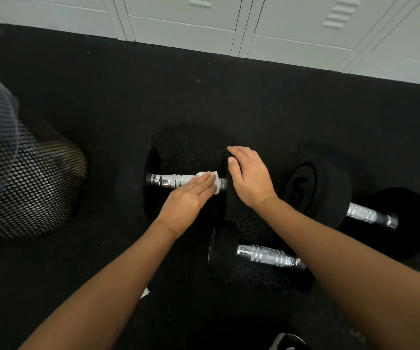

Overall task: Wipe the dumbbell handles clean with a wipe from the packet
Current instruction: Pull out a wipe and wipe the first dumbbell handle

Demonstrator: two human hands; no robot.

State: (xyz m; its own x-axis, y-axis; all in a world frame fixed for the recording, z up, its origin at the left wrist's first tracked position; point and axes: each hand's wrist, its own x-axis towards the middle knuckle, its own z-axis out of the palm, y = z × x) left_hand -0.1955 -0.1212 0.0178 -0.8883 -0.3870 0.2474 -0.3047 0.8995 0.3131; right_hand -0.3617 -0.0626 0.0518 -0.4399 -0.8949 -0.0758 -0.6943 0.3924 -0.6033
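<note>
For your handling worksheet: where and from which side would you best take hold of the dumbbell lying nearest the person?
Probably the chrome handle of the nearest dumbbell, from above. It lies flat on the floor, the bar exposed between the black heads; the right forearm crosses over its right end, so grip left of centre.

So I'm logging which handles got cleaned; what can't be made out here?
Head view only:
- white wipe: mostly under the left hand.
- nearest chrome dumbbell handle: right end behind the right forearm.
- wipe packet: only a white scrap beside the left forearm, unidentifiable.
</note>
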